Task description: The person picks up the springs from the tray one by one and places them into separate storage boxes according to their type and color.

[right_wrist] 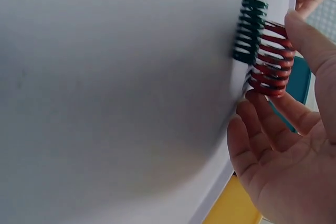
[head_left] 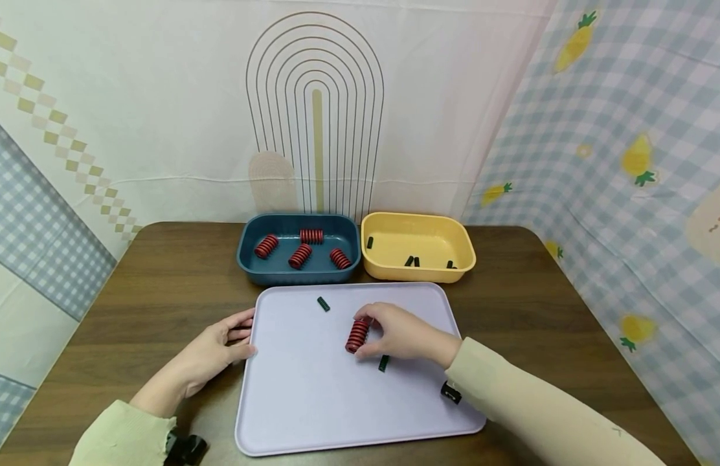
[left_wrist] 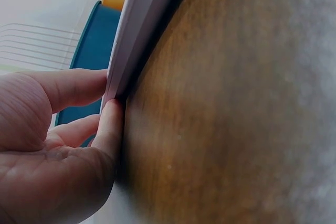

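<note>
My right hand (head_left: 402, 331) pinches a thick red coil spring (head_left: 357, 335) end to end, thumb at one end and fingers at the other, over the pale lilac tray (head_left: 313, 401). Whether the spring touches the tray is hard to tell. A small dark green spring (head_left: 383, 363) lies close by that hand; in the right wrist view this green spring (right_wrist: 250, 31) appears beside the red one. Farther back on the tray is another green spring (head_left: 323, 303). With fairly straight fingers, my left hand (head_left: 211, 353) touches the tray's left edge (left_wrist: 137, 35).
Behind the tray, a blue bin (head_left: 298, 278) contains several red springs. Beside it stands a yellow bin (head_left: 418, 272) with several small green springs. Everything stands on a brown wooden table (head_left: 156, 285), with patterned cloth hanging behind and at the sides.
</note>
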The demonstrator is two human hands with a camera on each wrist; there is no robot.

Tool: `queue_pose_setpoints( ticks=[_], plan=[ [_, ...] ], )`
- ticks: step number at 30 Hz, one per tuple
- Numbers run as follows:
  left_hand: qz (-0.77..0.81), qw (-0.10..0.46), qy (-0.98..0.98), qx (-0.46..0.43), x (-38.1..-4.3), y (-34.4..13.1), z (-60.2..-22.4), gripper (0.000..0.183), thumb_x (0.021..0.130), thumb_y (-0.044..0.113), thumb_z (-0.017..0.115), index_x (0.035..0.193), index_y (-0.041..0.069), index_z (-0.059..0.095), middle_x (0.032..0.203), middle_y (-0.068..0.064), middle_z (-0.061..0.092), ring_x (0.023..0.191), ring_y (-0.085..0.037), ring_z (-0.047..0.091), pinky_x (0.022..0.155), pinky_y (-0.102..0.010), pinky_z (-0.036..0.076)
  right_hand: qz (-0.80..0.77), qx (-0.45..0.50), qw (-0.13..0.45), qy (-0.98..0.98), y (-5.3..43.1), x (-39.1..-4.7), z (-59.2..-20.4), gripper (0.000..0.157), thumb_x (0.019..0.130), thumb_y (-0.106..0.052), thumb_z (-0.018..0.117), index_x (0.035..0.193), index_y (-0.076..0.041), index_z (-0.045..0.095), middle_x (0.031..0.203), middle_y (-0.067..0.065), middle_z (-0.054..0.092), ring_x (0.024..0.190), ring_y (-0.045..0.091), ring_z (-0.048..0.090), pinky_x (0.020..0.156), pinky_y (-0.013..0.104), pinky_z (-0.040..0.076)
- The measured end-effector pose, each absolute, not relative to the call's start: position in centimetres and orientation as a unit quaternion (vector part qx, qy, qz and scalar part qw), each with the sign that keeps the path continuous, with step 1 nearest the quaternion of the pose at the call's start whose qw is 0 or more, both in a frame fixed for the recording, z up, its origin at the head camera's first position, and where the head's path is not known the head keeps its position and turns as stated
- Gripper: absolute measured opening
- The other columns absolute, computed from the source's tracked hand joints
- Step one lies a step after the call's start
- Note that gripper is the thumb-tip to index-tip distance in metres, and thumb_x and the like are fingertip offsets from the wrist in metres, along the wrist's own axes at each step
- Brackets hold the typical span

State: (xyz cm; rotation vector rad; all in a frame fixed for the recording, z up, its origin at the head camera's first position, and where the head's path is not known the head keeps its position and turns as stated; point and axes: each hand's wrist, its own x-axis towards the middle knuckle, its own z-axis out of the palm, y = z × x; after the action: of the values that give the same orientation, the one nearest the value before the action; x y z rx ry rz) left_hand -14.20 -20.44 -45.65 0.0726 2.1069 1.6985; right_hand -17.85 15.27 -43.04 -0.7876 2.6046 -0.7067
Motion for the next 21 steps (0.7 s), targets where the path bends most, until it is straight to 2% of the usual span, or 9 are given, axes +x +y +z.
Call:
queue_pose_setpoints(
  ticks=[11, 21],
  plan=[
    [0.611, 0.213, 0.762, 0.031, -14.17, -20.41, -45.64, 0.074, 0.089, 0.003, 0.067, 0.152, 0.006, 0.027, 0.145, -0.02, 0.035, 0.128, -0.033, 0.041, 0.089, -0.026, 0.046, -0.26, -0.265, 0.157, 0.915, 14.86, -17.37, -43.5, 0.063, 0.075, -0.041, 0.083, 0.126, -0.014, 0.057, 0.114, -0.006, 0.058, 0.101, 0.011, 0.053, 0.091, 0.033, 0.044],
    [0.611, 0.208, 0.763, 0.036, -14.2, -20.39, -45.76, 0.073, 0.089, 0.002, 0.066, 0.151, 0.005, 0.028, 0.144, -0.02, 0.036, 0.128, -0.034, 0.04, 0.089, -0.025, 0.046, -0.266, -0.269, 0.139, 0.915, 15.0, -17.45, -43.84, 0.058, 0.073, -0.043, 0.083, 0.119, -0.016, 0.06, 0.105, -0.01, 0.058, 0.097, 0.011, 0.054, 0.089, 0.032, 0.044]
  ],
)
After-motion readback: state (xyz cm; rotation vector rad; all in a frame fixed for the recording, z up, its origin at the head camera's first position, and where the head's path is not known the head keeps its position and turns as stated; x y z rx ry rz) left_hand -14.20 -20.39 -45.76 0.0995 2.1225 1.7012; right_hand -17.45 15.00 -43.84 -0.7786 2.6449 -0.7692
